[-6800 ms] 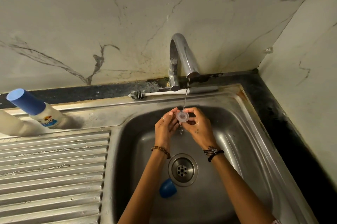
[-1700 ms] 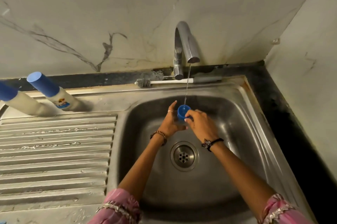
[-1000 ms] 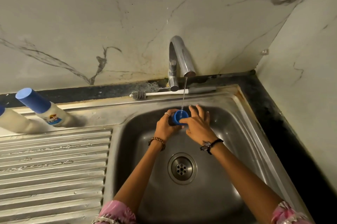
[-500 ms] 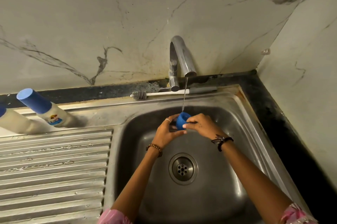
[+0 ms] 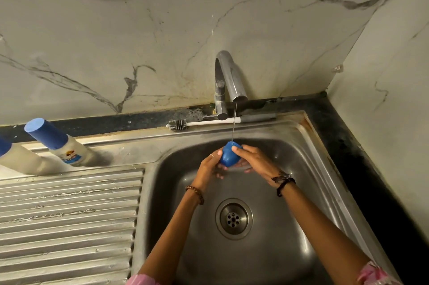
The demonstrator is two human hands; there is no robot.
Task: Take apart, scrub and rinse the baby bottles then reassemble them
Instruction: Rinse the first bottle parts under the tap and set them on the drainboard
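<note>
Blue bottle cap [image 5: 228,156] sits between both hands under the thin water stream [image 5: 234,122], over the back part of the sink basin [image 5: 301,168], above and behind the drain [image 5: 233,218]. Left hand [image 5: 209,167] cups the cap from the left w/ fingers curled round it; ring on one finger, bead bracelet at the wrist. Right hand [image 5: 254,161] grips it from the right, thumb pressed on the cap's top, fingers wrapped underneath; dark thread band at the wrist. Stream falls from the chrome tap [image 5: 226,80] at the sink's back edge and lands on the cap's top. White-handled bottle brush [image 5: 209,122] lies flat along the back rim, just behind the tap base, bristles pointing left, grey grip at the right end. On the desk's back-left, beside the ribbed drainboard [image 5: 69,215], two baby bottles stand w/ blue caps on: one [image 5: 58,144] has a small printed label w/ a palm-tree picture and blue patch, text too small to read; the second [image 5: 16,158] is cut by the left edge, no writing visible. Pink sleeves [image 5: 376,273] at the bottom edge. Marble-look wall [image 5: 139,41] behind and on the right, dark strip along the desk's back and right edges.
</note>
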